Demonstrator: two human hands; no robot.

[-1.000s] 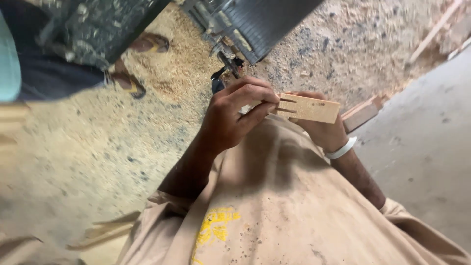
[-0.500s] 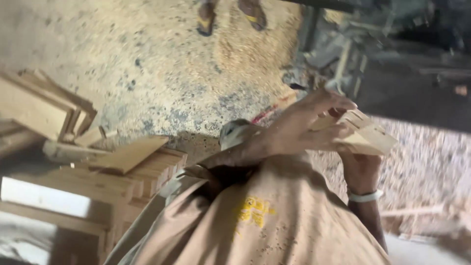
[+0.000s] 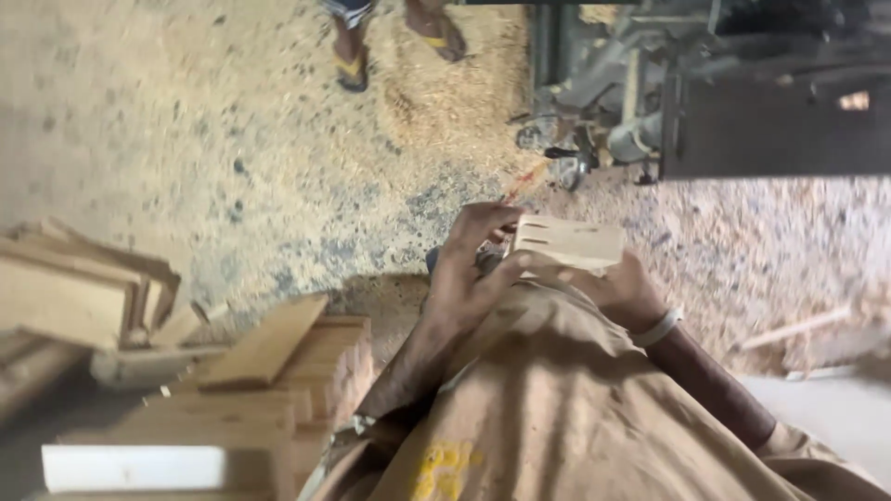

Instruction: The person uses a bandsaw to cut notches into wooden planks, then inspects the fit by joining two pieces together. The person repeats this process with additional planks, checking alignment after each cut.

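Grip: both hands closed on a small pale wooden block [image 3: 568, 243], held in front of the person's chest above a tan garment [image 3: 566, 408].
Left hand [image 3: 469, 269]: fingers curled over the block's left end, thumb pressed toward its underside.
Right hand [image 3: 624, 289]: cupped under the block's right half, a white band [image 3: 655, 328] on the wrist.
Block: flat, roughly rectangular, with short dark slots cut near its left end; held about level.
Below the hands: sawdust-covered floor [image 3: 232, 167].
Left of the person: a stack of cut wooden pieces [image 3: 269, 390], one board [image 3: 264, 341] lying tilted on top; more planks [image 3: 83, 288] further left, blurred.
Upper right: a dark metal machine [image 3: 770, 102], well apart from the hands.
Top edge: another person's feet in yellow sandals [image 3: 353, 70] on the sawdust.
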